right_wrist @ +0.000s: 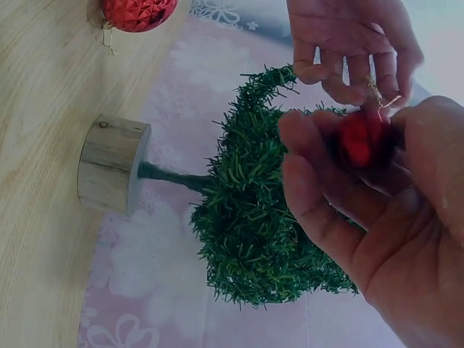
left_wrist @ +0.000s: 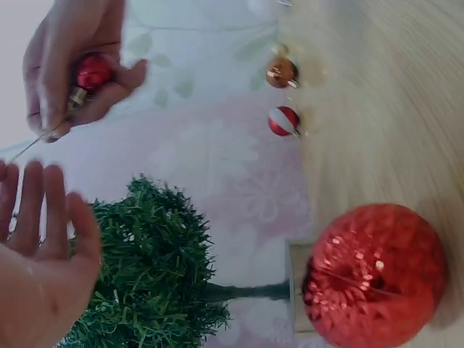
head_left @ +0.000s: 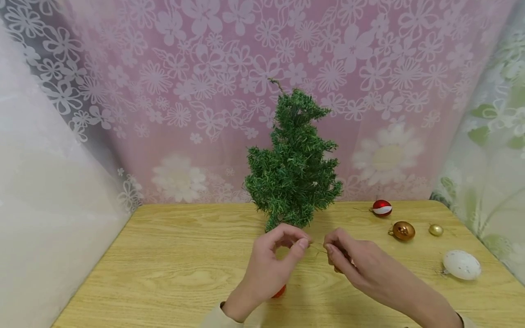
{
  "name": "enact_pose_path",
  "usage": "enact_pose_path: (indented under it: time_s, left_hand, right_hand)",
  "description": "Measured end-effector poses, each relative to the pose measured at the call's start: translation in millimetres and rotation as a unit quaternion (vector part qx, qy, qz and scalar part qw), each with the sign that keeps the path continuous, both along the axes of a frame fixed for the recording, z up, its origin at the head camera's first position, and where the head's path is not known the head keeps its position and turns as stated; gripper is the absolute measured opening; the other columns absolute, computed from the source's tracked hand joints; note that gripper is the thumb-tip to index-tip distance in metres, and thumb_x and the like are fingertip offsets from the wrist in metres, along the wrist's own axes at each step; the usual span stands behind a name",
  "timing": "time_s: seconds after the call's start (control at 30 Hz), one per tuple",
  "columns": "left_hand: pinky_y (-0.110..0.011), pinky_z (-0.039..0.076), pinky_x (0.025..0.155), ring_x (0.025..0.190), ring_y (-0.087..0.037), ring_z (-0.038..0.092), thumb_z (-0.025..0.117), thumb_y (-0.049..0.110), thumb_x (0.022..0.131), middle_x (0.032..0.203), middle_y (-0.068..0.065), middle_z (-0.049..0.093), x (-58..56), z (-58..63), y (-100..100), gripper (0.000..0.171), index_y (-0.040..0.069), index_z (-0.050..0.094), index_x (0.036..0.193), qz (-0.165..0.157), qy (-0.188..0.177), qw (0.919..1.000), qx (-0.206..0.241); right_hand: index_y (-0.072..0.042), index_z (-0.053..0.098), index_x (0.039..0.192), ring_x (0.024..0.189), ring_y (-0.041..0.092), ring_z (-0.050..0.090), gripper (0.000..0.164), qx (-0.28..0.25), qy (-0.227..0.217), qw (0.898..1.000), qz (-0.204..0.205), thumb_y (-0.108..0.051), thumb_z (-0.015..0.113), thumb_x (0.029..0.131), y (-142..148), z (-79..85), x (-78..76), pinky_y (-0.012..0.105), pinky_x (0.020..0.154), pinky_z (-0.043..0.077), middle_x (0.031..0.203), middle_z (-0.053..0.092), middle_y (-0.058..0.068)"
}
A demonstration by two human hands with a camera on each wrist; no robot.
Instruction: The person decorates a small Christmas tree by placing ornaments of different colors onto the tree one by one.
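Observation:
My right hand (head_left: 365, 264) holds a small shiny red bauble (left_wrist: 94, 71), its gold cap showing between the fingers in the left wrist view. A thin gold string (head_left: 317, 248) runs from the bauble across to my left hand (head_left: 272, 262). Left thumb and forefinger pinch the string's other end, while the remaining left fingers are extended in the left wrist view. Just behind both hands stands a small green artificial Christmas tree (head_left: 295, 168) on a round wooden base (right_wrist: 112, 165). Under the left hand lies a large faceted red ball ornament (left_wrist: 377, 279), mostly hidden in the head view.
On the table's right side lie a red and white bauble (head_left: 382, 208), a brown bauble (head_left: 404, 231), a small gold bauble (head_left: 436, 230) and a white speckled ornament (head_left: 462, 264). A pink flowered curtain (head_left: 205, 91) hangs behind the wooden table (head_left: 172, 264).

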State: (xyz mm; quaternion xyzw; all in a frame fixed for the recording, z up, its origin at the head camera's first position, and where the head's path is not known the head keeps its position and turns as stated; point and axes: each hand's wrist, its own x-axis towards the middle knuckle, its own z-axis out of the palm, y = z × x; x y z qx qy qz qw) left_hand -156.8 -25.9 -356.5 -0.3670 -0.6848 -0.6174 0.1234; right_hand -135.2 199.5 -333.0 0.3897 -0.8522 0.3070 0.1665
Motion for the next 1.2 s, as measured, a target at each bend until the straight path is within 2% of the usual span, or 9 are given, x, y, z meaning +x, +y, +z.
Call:
enact_pose_path:
  time_s: [0.1,0.17,0.47,0.7,0.83,0.93,1.03,1.1,1.2]
  left_hand:
    - [-0.032,0.059,0.085,0.091,-0.005,0.069,0.057,0.013,0.105,0.105,-0.024,0.072,2.3,4.2,-1,0.014,0.004,0.066,0.11,-0.057,-0.121,0.9907,0.026]
    - [-0.03,0.059,0.085,0.09,-0.004,0.069,0.057,0.014,0.105,0.104,-0.032,0.069,2.7,5.6,-2,0.017,0.0,0.064,0.11,-0.08,-0.161,0.983,0.036]
    - [-0.019,0.053,0.071,0.072,-0.003,0.059,0.056,0.016,0.106,0.096,-0.039,0.059,1.9,10.2,-2,0.026,-0.009,0.059,0.113,-0.098,-0.195,0.975,0.041]
    - [-0.027,0.055,0.072,0.076,-0.003,0.059,0.059,0.012,0.103,0.093,-0.02,0.066,0.0,12.1,-1,0.011,0.005,0.065,0.109,-0.026,-0.1,0.9946,0.01]
    - [-0.025,0.054,0.075,0.081,-0.004,0.061,0.062,0.012,0.102,0.09,-0.005,0.07,-4.8,15.2,-5,0.008,0.012,0.068,0.107,0.038,0.03,0.9982,-0.035]
    - [-0.022,0.05,0.076,0.081,-0.005,0.062,0.065,0.01,0.099,0.089,0.003,0.068,-11.2,19.7,-7,0.007,0.014,0.068,0.105,0.104,0.183,0.9739,-0.086]
    - [-0.023,0.046,0.075,0.079,-0.006,0.062,0.067,0.011,0.096,0.088,0.006,0.068,-18.0,26.1,-7,0.005,0.015,0.069,0.099,0.181,0.306,0.9261,-0.127]
    - [-0.026,0.044,0.075,0.078,-0.007,0.063,0.067,0.014,0.096,0.088,0.007,0.069,-21.4,30.4,-7,0.004,0.016,0.07,0.096,0.223,0.35,0.8989,-0.141]
    - [-0.033,0.046,0.078,0.078,-0.01,0.064,0.066,0.016,0.097,0.087,0.006,0.071,-25.3,36.3,-8,0.007,0.016,0.071,0.093,0.257,0.377,0.8776,-0.147]
  right_hand:
    - [-0.019,0.052,0.106,0.068,-0.011,0.046,0.026,-0.006,0.0,1.0,-0.012,0.006,0.057,0.1,-1,0.6,0.6,0.014,0.057,0.041,0.085,0.056,-0.018]
    - [-0.018,0.054,0.107,0.073,-0.01,0.052,0.024,-0.009,0.003,1.0,-0.023,0.004,0.058,0.1,-1,0.6,0.8,0.015,0.059,0.043,0.091,0.061,-0.018]
    - [-0.016,0.058,0.108,0.078,-0.007,0.059,0.008,-0.028,0.046,0.998,-0.027,-0.009,0.057,0.105,-2,-1.3,-1.3,0.013,0.065,0.047,0.095,0.066,-0.014]
    - [-0.013,0.061,0.106,0.077,-0.003,0.061,0.011,-0.051,0.092,0.994,-0.024,-0.004,0.062,0.1,-1,3.0,-2.9,0.009,0.068,0.047,0.095,0.068,-0.008]
    - [-0.012,0.063,0.105,0.076,-0.002,0.06,0.005,-0.058,0.111,0.992,-0.019,-0.013,0.057,0.105,0,7.1,-6.2,0.009,0.067,0.046,0.092,0.069,-0.008]
    - [-0.011,0.063,0.104,0.077,0.0,0.06,0.017,-0.063,0.136,0.989,-0.021,-0.022,0.051,0.108,1,11.0,-10.5,0.01,0.067,0.047,0.094,0.069,-0.005]
    - [-0.01,0.063,0.103,0.08,0.004,0.061,0.027,-0.069,0.169,0.983,-0.025,-0.03,0.046,0.109,1,16.2,-15.4,0.011,0.068,0.048,0.101,0.068,0.001]
    - [-0.009,0.064,0.102,0.083,0.007,0.061,0.032,-0.072,0.187,0.979,-0.028,-0.033,0.044,0.109,0,20.6,-18.9,0.011,0.069,0.049,0.107,0.066,0.005]
    - [-0.01,0.063,0.1,0.087,0.007,0.06,0.033,-0.071,0.188,0.979,-0.029,-0.035,0.044,0.109,-2,28.0,-22.8,0.012,0.07,0.05,0.109,0.065,0.004]
